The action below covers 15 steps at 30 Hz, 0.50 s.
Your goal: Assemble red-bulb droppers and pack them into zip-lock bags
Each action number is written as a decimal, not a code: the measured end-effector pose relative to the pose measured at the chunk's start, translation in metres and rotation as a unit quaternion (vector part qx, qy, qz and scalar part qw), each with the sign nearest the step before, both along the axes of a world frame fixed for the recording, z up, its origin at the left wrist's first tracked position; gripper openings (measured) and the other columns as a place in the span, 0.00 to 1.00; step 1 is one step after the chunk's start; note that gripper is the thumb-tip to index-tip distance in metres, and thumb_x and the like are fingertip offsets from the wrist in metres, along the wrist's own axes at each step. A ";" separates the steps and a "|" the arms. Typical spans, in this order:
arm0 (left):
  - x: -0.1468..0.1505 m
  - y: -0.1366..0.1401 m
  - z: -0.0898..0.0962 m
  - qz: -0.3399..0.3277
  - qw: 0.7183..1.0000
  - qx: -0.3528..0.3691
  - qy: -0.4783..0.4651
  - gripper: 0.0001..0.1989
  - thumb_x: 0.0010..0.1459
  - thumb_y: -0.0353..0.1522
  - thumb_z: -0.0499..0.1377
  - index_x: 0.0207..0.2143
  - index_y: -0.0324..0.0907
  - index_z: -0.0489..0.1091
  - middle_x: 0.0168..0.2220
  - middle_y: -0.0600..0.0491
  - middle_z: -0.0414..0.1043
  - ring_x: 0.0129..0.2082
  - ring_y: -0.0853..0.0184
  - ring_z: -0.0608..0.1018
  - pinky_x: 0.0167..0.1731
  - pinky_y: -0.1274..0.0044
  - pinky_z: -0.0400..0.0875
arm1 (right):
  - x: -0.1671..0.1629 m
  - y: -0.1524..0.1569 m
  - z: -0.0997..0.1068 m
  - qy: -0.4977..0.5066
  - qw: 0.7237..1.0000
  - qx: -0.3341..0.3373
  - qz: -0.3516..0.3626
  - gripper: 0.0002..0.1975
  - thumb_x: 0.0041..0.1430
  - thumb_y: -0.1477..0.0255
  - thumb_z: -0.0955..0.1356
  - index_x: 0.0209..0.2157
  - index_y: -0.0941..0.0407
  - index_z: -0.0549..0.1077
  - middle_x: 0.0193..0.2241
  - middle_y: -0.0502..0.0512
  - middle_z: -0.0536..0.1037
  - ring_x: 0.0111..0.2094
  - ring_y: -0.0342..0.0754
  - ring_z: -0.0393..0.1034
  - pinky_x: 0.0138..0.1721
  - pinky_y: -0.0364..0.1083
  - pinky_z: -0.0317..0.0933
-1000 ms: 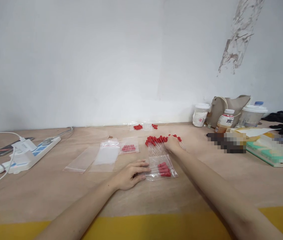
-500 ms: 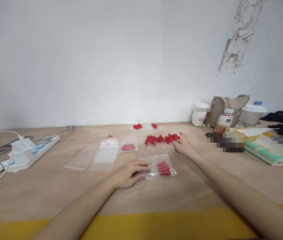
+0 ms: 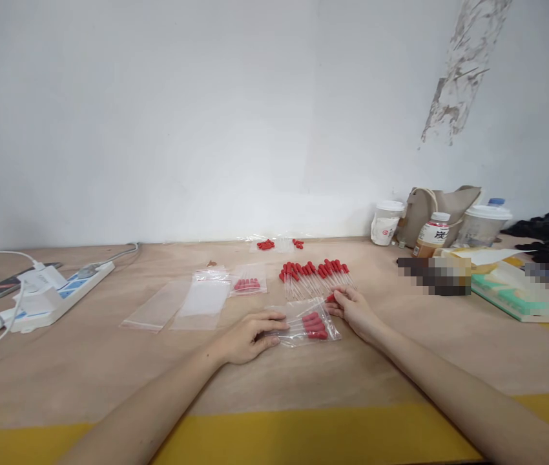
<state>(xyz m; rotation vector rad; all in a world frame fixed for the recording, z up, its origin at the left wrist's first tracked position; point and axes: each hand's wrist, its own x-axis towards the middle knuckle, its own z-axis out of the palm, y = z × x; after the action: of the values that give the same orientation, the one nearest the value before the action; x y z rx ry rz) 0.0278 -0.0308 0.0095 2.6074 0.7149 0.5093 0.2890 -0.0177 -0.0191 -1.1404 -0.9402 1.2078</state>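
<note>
A clear zip bag [image 3: 330, 326] lies flat in front of me with several red-bulbed droppers [image 3: 314, 318] inside, bulbs to the right. My left hand [image 3: 250, 337] grips the bag's left end, thumb and fingers at its edge. Just beyond the bag's right corner, my right hand [image 3: 354, 313] pinches a dropper by its red bulb [image 3: 331, 298]; most of its tube is hard to make out. Behind that hand lies a pile of loose droppers [image 3: 303, 274], bulbs pointing away from me. Left of the pile is another bag [image 3: 249, 284] with red bulbs in it.
Flat clear bags [image 3: 153, 307] and a bag with a white panel [image 3: 201, 303] lie to the left. Small red pieces [image 3: 265, 245] rest on plastic by the wall. A power strip [image 3: 66, 297] stands far left; a lidded cup [image 3: 387, 223], a bottle [image 3: 432, 236] and a green book [image 3: 517, 294] sit right.
My right hand has come back from the right end of the dropper pile to the bag's corner, with a dropper in its fingers. My left hand has stayed on the bag.
</note>
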 end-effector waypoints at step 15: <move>-0.001 0.002 -0.002 -0.004 1.000 0.009 0.005 0.16 0.58 0.34 0.51 0.50 0.48 0.63 0.55 0.52 0.57 0.53 0.64 0.62 0.52 0.71 0.56 | -0.001 -0.011 0.010 -0.158 0.978 0.024 0.131 0.16 0.41 0.65 0.70 0.28 0.57 0.61 0.15 0.41 0.68 0.07 0.32 0.51 0.07 0.35 0.43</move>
<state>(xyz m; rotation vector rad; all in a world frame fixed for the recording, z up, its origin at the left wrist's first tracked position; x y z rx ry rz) 0.0268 -0.0289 0.0077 2.6302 0.7064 0.5035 0.2875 -0.0289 -0.0094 -1.2181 -1.3888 1.2234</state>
